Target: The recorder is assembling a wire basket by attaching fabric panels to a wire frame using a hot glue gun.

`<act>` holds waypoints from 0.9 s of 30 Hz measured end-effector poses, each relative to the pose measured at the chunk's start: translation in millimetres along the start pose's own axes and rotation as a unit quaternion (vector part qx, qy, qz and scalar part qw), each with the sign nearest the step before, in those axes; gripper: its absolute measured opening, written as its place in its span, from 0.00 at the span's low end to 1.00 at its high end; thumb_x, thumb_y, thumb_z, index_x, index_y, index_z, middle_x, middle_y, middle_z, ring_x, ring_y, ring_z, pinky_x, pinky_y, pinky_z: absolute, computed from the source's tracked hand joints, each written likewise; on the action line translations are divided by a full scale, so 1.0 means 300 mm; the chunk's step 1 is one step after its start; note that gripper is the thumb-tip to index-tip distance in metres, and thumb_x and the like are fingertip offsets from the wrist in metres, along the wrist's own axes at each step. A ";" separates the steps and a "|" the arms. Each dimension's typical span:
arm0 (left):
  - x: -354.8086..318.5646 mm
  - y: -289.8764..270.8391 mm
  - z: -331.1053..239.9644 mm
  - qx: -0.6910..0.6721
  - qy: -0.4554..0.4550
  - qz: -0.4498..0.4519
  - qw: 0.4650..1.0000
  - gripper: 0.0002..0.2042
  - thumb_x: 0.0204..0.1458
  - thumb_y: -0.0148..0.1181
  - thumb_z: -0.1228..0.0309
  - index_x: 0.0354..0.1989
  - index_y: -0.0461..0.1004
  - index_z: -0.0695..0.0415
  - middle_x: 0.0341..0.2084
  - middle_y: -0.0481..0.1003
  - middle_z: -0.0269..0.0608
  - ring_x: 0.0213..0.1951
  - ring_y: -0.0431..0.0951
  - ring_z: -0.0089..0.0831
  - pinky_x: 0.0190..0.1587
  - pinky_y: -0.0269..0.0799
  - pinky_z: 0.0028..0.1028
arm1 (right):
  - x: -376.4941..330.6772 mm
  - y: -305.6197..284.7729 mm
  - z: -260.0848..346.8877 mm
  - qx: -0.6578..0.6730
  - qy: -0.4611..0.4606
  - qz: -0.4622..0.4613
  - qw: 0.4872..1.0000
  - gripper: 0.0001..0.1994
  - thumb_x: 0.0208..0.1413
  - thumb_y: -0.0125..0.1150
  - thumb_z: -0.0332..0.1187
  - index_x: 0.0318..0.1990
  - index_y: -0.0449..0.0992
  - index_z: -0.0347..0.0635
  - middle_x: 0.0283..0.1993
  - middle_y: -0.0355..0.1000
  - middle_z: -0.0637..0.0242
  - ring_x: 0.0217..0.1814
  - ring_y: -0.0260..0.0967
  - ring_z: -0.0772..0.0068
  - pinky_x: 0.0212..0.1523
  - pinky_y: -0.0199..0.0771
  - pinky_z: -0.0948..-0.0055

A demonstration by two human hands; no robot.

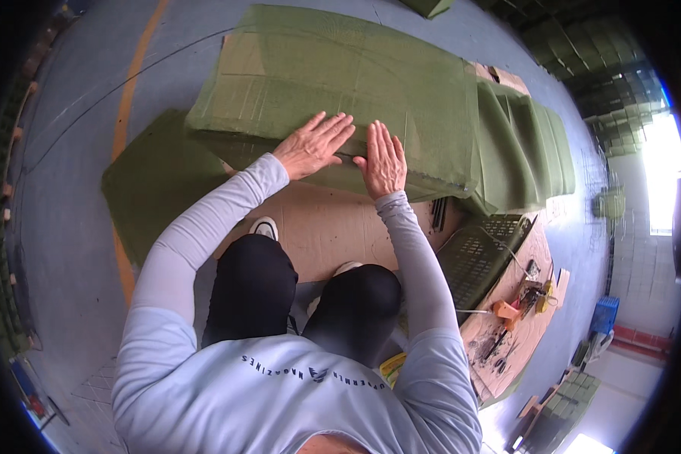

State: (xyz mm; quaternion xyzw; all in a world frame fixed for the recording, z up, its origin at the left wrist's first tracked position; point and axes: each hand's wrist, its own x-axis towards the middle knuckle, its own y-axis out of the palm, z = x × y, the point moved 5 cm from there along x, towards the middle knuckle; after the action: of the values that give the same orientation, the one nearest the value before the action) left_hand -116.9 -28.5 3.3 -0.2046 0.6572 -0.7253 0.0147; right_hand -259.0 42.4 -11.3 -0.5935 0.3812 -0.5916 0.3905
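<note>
In front of my knees lies a long block shape covered in green mesh fabric (340, 68). Both palms rest on its near edge, side by side. My left hand (312, 145) lies flat with its fingers stretched toward the upper right. Just right of it, my right hand (382, 160) is also flat, fingers pointing away from me. Neither hand holds anything. Brown cardboard shows faintly through the mesh at its far left. At the right end, a looser folded green cloth (522, 147) drapes down.
A flat green piece (159, 174) lies on the floor at left. Cardboard (321, 227) spreads under my feet. To the right stand a dark green plastic crate (480, 253) and a cardboard-topped surface (507, 340) with an orange tool (506, 312) and small scraps. Green stacks (583, 49) rise at far right.
</note>
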 end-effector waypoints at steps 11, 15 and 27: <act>0.001 -0.004 -0.014 0.036 -0.006 -0.048 0.998 0.34 0.54 0.51 0.53 0.67 0.53 0.58 0.67 0.55 0.41 0.68 0.52 0.34 0.68 0.50 0.40 | 0.024 -0.039 0.028 -0.029 0.001 0.015 0.999 0.35 0.56 0.47 0.56 0.65 0.58 0.42 0.69 0.55 0.61 0.72 0.50 0.63 0.69 0.48 0.55; -0.028 0.067 0.045 -0.035 -0.024 0.039 0.998 0.40 0.55 0.46 0.46 0.66 0.50 0.67 0.66 0.53 0.50 0.68 0.52 0.38 0.70 0.45 0.38 | 0.111 -0.018 0.141 0.033 -0.079 0.011 0.996 0.40 0.55 0.47 0.58 0.67 0.52 0.34 0.71 0.50 0.54 0.74 0.45 0.60 0.71 0.43 0.57; -0.041 0.008 0.070 0.049 -0.037 -0.020 0.998 0.34 0.55 0.49 0.54 0.65 0.55 0.64 0.66 0.56 0.44 0.68 0.53 0.36 0.68 0.52 0.37 | 0.100 0.032 0.139 0.045 -0.084 -0.010 0.995 0.36 0.57 0.47 0.55 0.64 0.58 0.35 0.68 0.56 0.55 0.73 0.49 0.59 0.68 0.49 0.54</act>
State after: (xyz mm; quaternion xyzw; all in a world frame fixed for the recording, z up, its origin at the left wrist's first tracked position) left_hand -99.4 -45.3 -1.5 -0.2435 0.6155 -0.7488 0.0349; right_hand -216.9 11.7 -7.7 -0.6269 0.3141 -0.5598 0.4416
